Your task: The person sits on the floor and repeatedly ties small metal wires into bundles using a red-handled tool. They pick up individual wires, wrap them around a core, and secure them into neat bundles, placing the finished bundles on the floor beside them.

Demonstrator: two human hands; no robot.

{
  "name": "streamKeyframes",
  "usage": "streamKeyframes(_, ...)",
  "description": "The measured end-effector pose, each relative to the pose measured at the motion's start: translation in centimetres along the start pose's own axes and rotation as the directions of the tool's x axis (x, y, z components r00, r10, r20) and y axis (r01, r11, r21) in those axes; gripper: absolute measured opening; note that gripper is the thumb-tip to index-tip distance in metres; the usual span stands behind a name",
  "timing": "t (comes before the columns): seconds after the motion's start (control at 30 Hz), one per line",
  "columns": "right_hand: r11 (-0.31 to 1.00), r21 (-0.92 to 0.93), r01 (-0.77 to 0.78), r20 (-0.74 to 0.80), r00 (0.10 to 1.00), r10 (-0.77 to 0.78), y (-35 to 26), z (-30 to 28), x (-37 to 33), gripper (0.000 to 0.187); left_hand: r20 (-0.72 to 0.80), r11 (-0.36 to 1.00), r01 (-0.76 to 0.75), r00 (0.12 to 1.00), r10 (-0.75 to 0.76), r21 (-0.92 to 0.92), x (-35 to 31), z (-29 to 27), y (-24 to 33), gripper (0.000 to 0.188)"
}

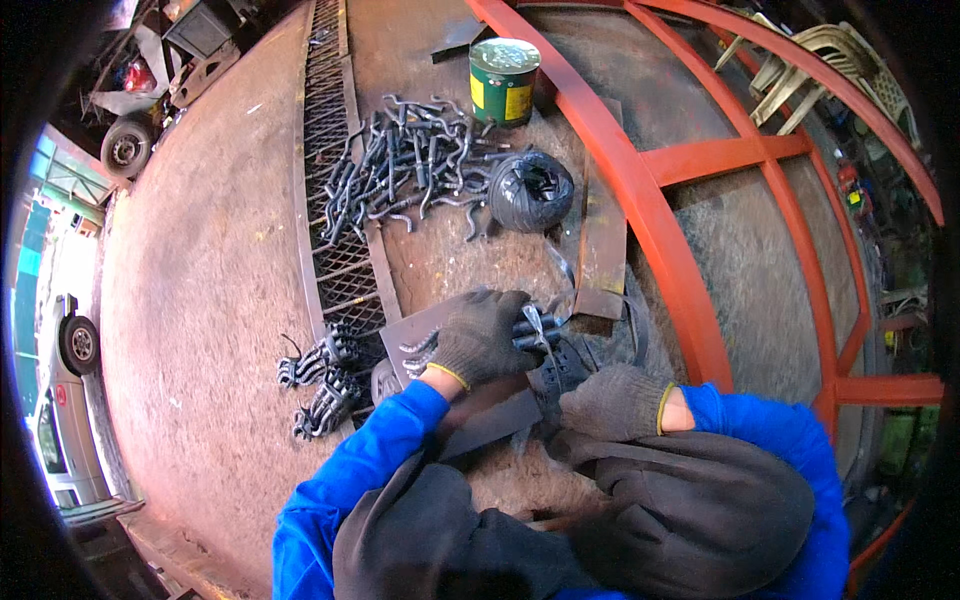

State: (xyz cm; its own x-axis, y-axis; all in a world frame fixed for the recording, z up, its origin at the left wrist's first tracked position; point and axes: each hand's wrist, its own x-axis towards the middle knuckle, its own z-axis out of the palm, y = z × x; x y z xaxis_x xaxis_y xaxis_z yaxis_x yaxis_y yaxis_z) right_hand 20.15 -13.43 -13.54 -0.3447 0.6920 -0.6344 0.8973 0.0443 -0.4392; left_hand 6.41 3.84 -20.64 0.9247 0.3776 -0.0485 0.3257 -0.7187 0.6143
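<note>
Nearest, dark trousers (690, 500) over the knees, with a blue sleeve (385, 430) on either side. Just beyond, right hand (617, 403) in grey glove, curled narrow, near the bunch; impossible to tell about anything pinched inside. To its left and a little farther, left hand (482, 335), also gloved, closed from above around a small bunch of rods (418, 350): bent ends out at the left, straight ends out at the right. Around the straight ends, a shiny strip (535, 320), apparently not yet firmly tied. Under the bunch, a metal plate (490, 420).

Possible troubles, only as a judgement: with a loosened left grip, rods sliding out of line; with too hard a pull, a strip snapped or slipped off the smooth ends.

Left of the plate, more rods in bundles (325, 405), near the end of the grating (345, 290). Farther, a loose pile (420, 150), partly over the grating, and just beside it a black roll (532, 190), probably source of the strip; with a sharp tug, possible tangling among bent ends. Behind, a green can (505, 80); to the right, a red frame (700, 160). Farthest, a pale chair (830, 60) and, at the left, a car (75, 440).
</note>
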Motion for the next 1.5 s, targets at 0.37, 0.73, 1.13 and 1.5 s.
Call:
streamKeyframes(0.37, 0.872, 0.482, -0.088, -0.523, 0.770, 0.367, 0.1, 0.3, 1.0, 0.046, -0.024, 1.000, -0.028, 0.999, 0.028, 0.014, -0.2, 0.5, -0.4, 0.064)
streamKeyframes(0.73, 0.942, 0.237, -0.236, -0.777, 0.536, 0.330, -0.5, 0.0, 4.4, 0.031, -0.091, 0.996, -0.083, 0.992, 0.084, 0.017, -0.3, 1.3, -1.1, 0.068)
streamKeyframes(1.13, 0.941, 0.083, -0.327, -0.712, 0.641, 0.286, -0.7, -0.6, 5.2, 0.025, -0.120, 0.974, 0.053, 0.992, -0.027, 0.220, -1.4, 2.2, 0.8, 0.082)
streamKeyframes(1.5, 0.985, -0.050, -0.166, -0.753, 0.654, 0.073, 0.4, -0.1, 5.4, 0.020, -0.111, 0.969, 0.120, 0.989, -0.098, 0.217, -2.0, 1.9, 1.7, 0.053)
